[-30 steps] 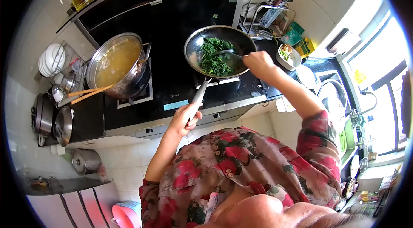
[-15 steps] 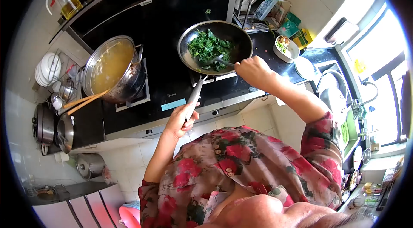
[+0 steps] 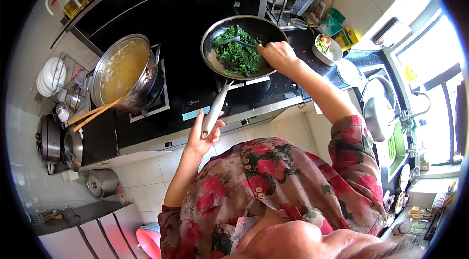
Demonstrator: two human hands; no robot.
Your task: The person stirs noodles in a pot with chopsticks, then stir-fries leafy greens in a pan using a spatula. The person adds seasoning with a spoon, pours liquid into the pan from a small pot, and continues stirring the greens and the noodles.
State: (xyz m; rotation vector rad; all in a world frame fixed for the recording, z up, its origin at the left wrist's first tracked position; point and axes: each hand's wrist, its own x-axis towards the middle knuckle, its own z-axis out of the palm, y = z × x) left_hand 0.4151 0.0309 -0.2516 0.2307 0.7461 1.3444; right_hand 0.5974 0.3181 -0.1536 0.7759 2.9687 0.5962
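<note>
Chopped leafy greens (image 3: 242, 61) lie in a dark wok (image 3: 209, 63) on the stove. My right hand (image 3: 279, 57) is closed around the handle of a spatula (image 3: 248, 44), whose grey head reaches across the greens toward the wok's far left side. The wok's silver handle (image 3: 217, 105) points toward me and rests in my left hand (image 3: 202, 137). The thumb lies along one side of that handle and the fingers curl loosely on the other.
Left of the wok stands a large pot (image 3: 122, 71) of yellowish liquid, with wooden chopsticks (image 3: 95, 112) across its rim. A white bowl (image 3: 330, 54) of food and a utensil rack (image 3: 298, 2) are at the right. A sink (image 3: 376, 81) lies farther right.
My right hand has moved left and away from me, bringing the spatula from the near side of the wok up over the greens. The greens have spread out. My left hand's grip has loosened.
</note>
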